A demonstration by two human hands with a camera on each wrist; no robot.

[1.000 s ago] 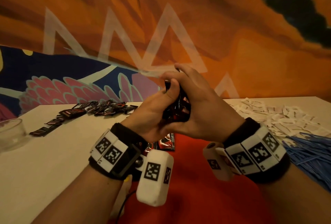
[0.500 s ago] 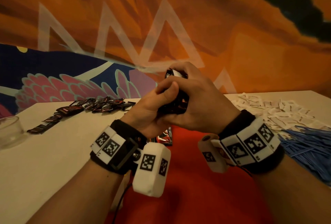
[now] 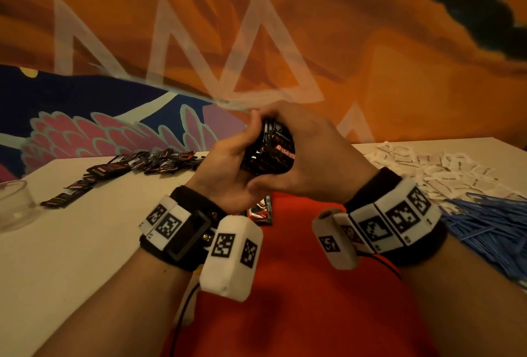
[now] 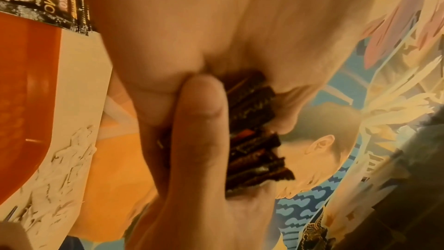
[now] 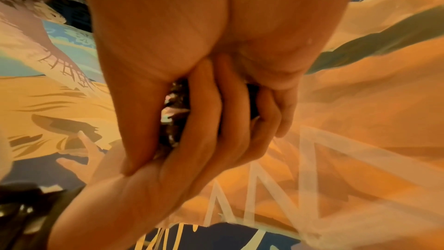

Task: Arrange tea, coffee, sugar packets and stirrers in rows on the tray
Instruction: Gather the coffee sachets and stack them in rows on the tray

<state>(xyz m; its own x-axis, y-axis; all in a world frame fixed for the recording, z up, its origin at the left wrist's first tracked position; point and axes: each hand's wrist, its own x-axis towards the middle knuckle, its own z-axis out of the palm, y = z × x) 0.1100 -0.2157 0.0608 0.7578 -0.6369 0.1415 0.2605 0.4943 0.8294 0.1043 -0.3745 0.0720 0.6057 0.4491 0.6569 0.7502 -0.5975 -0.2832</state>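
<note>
Above the red tray (image 3: pixel 313 314), the right hand (image 3: pixel 310 157) and left hand (image 3: pixel 228 168) both clasp a stack of coffee packets (image 3: pixel 271 151). Best squared edge to edge before laying them down in a row.

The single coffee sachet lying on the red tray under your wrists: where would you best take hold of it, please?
Probably pinch the coffee sachet by its near short edge from above: it lies flat on the red tray, its far end hidden under the left hand.
</note>
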